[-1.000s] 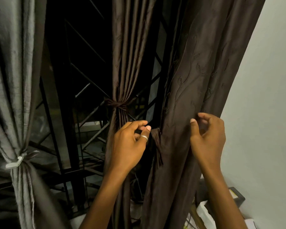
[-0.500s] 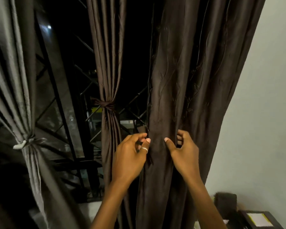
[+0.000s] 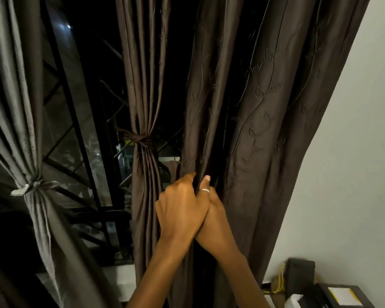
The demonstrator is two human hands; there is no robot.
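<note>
Both your hands are bunched up on the brown curtain (image 3: pixel 265 130) at about the same height. The left hand (image 3: pixel 180 207) is curled round a bundle of folds on its window-side edge, thumb on top. The right hand (image 3: pixel 219 218) sits tucked under it with its fingers buried in the same fold, so I read that as gripping too.

The curtain hangs between the wall (image 3: pixel 353 152) and the tied curtain (image 3: pixel 142 85), which is just beside it.

What could go wrong from here:
- You've only got the edge folds. The wide part toward the wall is loose, so it'll probably spill back out if you try to cinch it now.
- With your hands stacked like that, freeing one to grab the strip of cloth (image 3: pixel 173 170) hanging by the edge leaves one hand holding the whole bundle, and slick fabric could slide out.
- Pulling hard sideways could strain whatever holds the top. That's out of view, so go easy.
- The black box (image 3: pixel 300 276) on the surface (image 3: pixel 342 296) below is near the hem side, so a swinging curtain might brush it.

Its long axis runs top to bottom and the pleats follow it. In the head view it leans, with the upper end toward top right and the lower end dropping past your wrists. Neither end is visible
</note>
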